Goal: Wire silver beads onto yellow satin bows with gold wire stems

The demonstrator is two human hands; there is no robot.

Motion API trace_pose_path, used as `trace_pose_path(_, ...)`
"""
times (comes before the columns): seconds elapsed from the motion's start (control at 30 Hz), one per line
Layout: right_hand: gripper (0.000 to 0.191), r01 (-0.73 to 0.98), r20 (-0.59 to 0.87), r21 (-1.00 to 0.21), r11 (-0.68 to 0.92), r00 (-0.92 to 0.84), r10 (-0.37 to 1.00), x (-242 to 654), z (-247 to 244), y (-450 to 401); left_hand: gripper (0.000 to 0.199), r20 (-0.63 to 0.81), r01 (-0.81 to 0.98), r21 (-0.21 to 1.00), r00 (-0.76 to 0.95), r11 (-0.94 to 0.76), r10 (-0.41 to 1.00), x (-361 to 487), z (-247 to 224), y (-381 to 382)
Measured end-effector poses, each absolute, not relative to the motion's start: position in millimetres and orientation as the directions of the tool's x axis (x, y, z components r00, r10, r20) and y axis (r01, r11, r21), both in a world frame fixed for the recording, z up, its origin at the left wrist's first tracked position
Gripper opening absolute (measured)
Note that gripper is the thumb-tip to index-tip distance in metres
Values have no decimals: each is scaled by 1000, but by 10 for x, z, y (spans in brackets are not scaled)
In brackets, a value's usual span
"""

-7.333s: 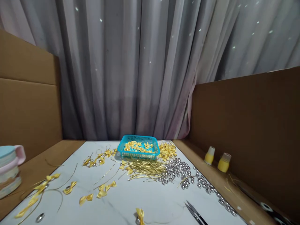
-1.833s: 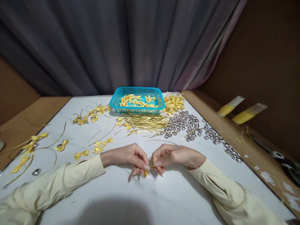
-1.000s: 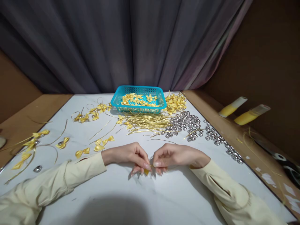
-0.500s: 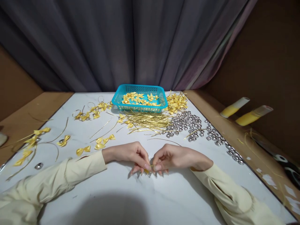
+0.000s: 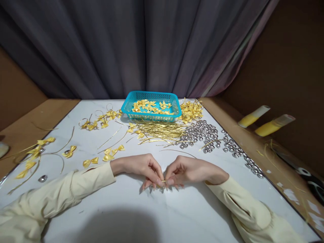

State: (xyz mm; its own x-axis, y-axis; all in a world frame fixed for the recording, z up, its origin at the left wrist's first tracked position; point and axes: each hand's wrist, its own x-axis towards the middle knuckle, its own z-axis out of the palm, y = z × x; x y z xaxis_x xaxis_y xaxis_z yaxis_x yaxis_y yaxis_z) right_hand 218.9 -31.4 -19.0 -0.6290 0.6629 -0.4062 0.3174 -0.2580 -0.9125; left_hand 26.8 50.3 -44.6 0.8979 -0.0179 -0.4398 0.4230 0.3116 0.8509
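My left hand (image 5: 150, 170) and my right hand (image 5: 181, 170) meet fingertip to fingertip low over the white tabletop. Between both pinches runs a short bit of gold cord (image 5: 163, 181); the rest of it is hidden by my fingers. To the left of my left hand lie loose yellow bows (image 5: 90, 162). Beyond my hands is a pile of gold cords (image 5: 160, 131), with silver metal pieces (image 5: 199, 131) heaped to its right.
A blue basket (image 5: 152, 116) holding yellow bows stands at the back, beside a bow pile (image 5: 191, 109). Bows with cords (image 5: 40, 148) lie at left. Scissors (image 5: 303, 172) and two yellow-filled tubes (image 5: 274, 125) are at right.
My hands have drawn slightly closer together at the fingertips. The yellow piece visible under my left fingertips before is now hidden.
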Motion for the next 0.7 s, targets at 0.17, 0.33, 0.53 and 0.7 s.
trace_pose_path(0.17,24,329,-416,-908,-258,-653,633,2178,-201,-308,26,-434,421,859,901,290,-22,258,-433,493)
trace_pose_path(0.33,23,353,-425,-902,-247,-632,648,2175,-223,-305,26,-449,432,849,893,304,-15,271,-426,479)
trace_pose_path(0.53,26,388,-427,-896,-218,-615,663,2208,-186,-301,28,-483,453,856,873,249,70,271,-370,455)
trace_pose_path(0.7,24,474,-371,-877,-76,-569,734,2179,-105,-336,18,-422,413,906,898,92,124,239,-261,438)
